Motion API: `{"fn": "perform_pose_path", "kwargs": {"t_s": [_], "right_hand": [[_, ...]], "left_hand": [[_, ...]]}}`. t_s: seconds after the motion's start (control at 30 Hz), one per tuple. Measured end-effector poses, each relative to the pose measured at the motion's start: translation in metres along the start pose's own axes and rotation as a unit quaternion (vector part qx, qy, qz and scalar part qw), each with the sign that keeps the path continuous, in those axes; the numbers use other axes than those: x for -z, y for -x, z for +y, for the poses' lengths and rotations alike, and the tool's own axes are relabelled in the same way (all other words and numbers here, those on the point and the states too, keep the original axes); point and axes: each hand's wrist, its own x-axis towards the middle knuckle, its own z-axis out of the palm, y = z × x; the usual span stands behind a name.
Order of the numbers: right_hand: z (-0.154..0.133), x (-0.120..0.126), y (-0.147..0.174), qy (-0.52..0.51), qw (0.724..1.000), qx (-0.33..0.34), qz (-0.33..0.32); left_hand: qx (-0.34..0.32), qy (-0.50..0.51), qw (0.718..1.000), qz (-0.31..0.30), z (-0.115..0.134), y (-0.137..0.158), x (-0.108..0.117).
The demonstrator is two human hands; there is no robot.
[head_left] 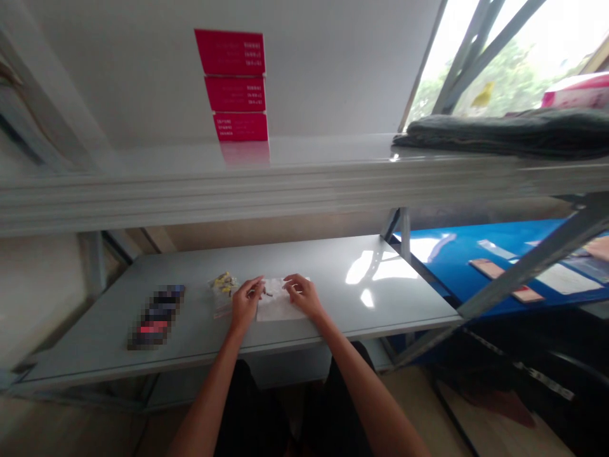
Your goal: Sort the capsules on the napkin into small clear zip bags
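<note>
On the grey table lies a thin white sheet [278,310], paper or plastic. A few small dark pieces [268,293] rest on it. At the sheet's left edge is my left hand [245,303], its thumb and fingers drawn together beside those pieces; what is in the pinch is too small to tell. Over the sheet's right part is my right hand [304,296], fingers bent and apart, with nothing visible in them. Just left of my left hand sits a clear plastic bag [222,289] holding small yellow and dark pieces.
A pixelated dark object [158,317] lies farther left on the table [200,339]. A white shelf [304,190] crosses above, with red boxes [235,95] stacked and dark folded cloth [499,133]. On the right, a blue surface [457,266] carries papers and flat items.
</note>
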Motion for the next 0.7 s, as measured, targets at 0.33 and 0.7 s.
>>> {"fn": "perform_pose_path", "kwargs": {"t_s": [0.33,0.7], "right_hand": [[0.0055,0.0002,0.0021,0.069,0.997,0.016,0.012],[-0.0002,0.0025,0.0011,0.018,0.998,0.005,0.055]], "left_hand": [[0.035,0.173,0.984,0.033,0.0024,0.0017,-0.0022],[0.029,0.042,0.999,-0.017,0.0062,0.0068,-0.0041]]}}
